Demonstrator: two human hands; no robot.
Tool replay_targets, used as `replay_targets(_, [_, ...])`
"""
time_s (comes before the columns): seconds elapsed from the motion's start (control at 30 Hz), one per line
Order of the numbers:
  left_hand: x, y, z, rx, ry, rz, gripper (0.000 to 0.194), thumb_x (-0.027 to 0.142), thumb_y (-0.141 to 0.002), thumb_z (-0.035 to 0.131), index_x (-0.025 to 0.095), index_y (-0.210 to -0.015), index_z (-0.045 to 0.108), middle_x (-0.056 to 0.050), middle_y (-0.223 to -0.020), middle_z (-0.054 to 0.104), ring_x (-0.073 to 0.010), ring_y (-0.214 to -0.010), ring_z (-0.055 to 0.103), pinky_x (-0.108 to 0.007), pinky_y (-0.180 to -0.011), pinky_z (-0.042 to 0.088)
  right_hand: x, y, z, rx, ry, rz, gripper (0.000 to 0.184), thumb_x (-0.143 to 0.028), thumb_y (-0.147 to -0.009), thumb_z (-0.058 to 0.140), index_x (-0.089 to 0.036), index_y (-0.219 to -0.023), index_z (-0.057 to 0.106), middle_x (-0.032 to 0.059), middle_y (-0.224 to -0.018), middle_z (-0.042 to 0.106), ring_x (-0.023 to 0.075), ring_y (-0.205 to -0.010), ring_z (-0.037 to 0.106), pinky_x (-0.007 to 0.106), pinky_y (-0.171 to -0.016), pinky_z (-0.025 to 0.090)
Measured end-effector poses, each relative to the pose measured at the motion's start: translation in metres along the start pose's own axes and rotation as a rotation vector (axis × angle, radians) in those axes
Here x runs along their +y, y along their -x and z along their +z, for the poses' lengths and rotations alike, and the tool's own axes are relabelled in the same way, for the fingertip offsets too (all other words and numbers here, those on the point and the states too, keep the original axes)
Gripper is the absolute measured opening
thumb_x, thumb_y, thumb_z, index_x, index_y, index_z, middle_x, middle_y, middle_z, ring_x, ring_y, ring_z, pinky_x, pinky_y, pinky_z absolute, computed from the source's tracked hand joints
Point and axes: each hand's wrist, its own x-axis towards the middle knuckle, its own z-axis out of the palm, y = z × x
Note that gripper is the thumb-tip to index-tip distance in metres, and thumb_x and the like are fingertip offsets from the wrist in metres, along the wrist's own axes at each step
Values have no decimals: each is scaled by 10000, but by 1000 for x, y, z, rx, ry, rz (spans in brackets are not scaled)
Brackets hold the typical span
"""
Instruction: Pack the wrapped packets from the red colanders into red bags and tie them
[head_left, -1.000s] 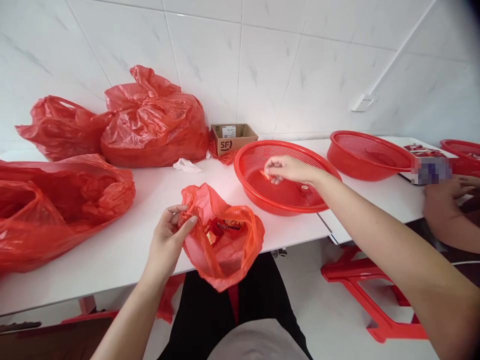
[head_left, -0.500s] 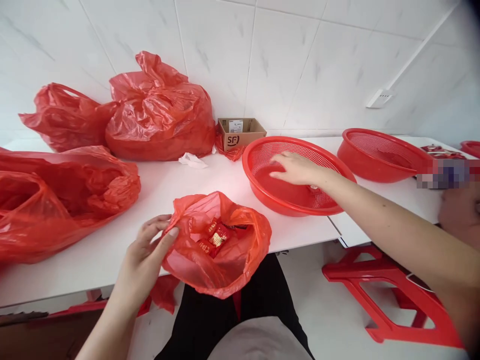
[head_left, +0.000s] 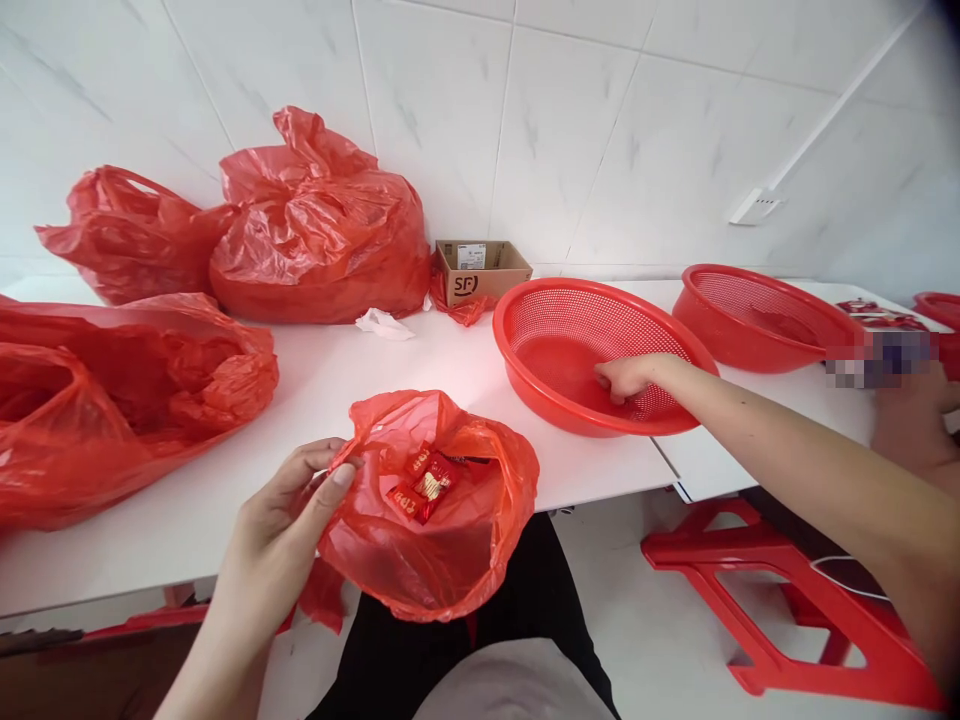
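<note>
My left hand [head_left: 289, 510] pinches the rim of a thin red plastic bag [head_left: 427, 570] at its left side. The bag's mouth gapes upward at the table's front edge, and several small shiny red wrapped packets [head_left: 431, 485] with gold print lie inside. Over to the right, my right hand [head_left: 628, 378] reaches down inside a red plastic basket [head_left: 544, 355] with perforated walls. Its fingers are curled together low against the basket's near right side. Whatever they hold is hidden.
Large red plastic bags [head_left: 322, 240] fill the back left of the white table [head_left: 322, 370]. A small cardboard box [head_left: 487, 275] and crumpled white tissue [head_left: 384, 323] are behind. Another basket [head_left: 750, 330] stands right, near another person's hand [head_left: 911, 400]. A red stool [head_left: 720, 560] is below.
My right hand has gone from hovering open over the basket to down inside it at the right, fingers now curled. My left hand still holds the bag, which has shifted slightly.
</note>
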Motion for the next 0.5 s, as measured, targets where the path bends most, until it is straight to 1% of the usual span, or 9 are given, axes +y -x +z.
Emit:
replay_targets(0.03, [-2, 0, -1, 0, -6, -7, 329, 535, -769, 708, 236, -906, 693, -13, -1149, 620, -201, -1016, 577, -229, -826, 443, 0, 4, -6, -36, -21, -26, 254, -80, -601, 725, -188, -794, 600, 55, -784, 626, 231, -710, 627, 333, -596, 468])
replay_targets(0.07, [-4, 0, -2, -5, -12, -12, 327, 534, -770, 709, 237, -907, 691, -12, -1160, 617, -203, -1032, 573, -227, -833, 440, -2, 10, -13, -44, -71, -78, 265, -114, -637, 715, -200, -852, 586, 51, -831, 629, 214, -735, 626, 322, -618, 477])
replay_targets(0.13, [-7, 0, -5, -14, -15, -13, 323, 527, -776, 707, 236, -914, 687, -11, -1174, 613, -204, -1053, 564, -228, -842, 434, -13, 30, -27, -11, -258, -264, 278, -181, -703, 690, -222, -932, 538, 42, -919, 625, 185, -794, 624, 304, -680, 497])
replay_targets(0.2, [-8, 0, -6, -2, -1, -13, 324, 523, -779, 708, 231, -917, 686, -15, -1168, 614, -202, -1045, 566, -234, -843, 434, -38, 60, -36, 71, -493, -535, 282, -237, -738, 690, -231, -947, 501, 37, -979, 615, 171, -858, 621, 299, -746, 507])
replay_targets(0.27, [-6, 0, -4, 26, 28, -4, 325, 523, -782, 707, 223, -908, 689, -20, -1143, 625, -202, -1037, 570, -242, -852, 436, -77, 93, -34, 152, -584, -780, 305, -268, -740, 714, -237, -956, 500, 32, -1036, 613, 165, -897, 614, 298, -759, 510])
replay_targets(0.33, [-3, 0, 0, 53, 68, 11, 321, 516, -775, 718, 218, -890, 694, -20, -1098, 645, -197, -1025, 576, -238, -858, 438, -121, 123, -20, 163, -539, -969, 286, -239, -767, 687, -241, -989, 507, 27, -1066, 624, 158, -891, 615, 298, -749, 519])
replay_targets(0.37, [-1, 0, 1, 62, 91, 13, 320, 512, -767, 728, 216, -884, 696, -18, -1072, 655, -191, -1002, 583, -233, -848, 442, -141, 133, -9, 158, -460, -1026, 271, -213, -791, 660, -244, -1019, 515, 26, -1073, 627, 158, -885, 616, 300, -748, 524])
replay_targets(0.43, [1, 1, 3, 69, 147, -3, 325, 505, -749, 748, 216, -889, 698, -14, -1014, 667, -178, -935, 597, -227, -801, 460, -173, 146, 16, 292, -244, -1083, 238, -167, -826, 615, -245, -1039, 546, 39, -1105, 609, 180, -907, 616, 326, -773, 527])
replay_targets(0.5, [1, 2, 2, 74, 163, 2, 326, 505, -761, 738, 213, -901, 695, -15, -960, 668, -178, -889, 605, -234, -756, 475, -189, 148, 39, 440, 8, -1092, 204, -190, -851, 616, -261, -1041, 587, 60, -1141, 591, 226, -978, 605, 359, -824, 518])
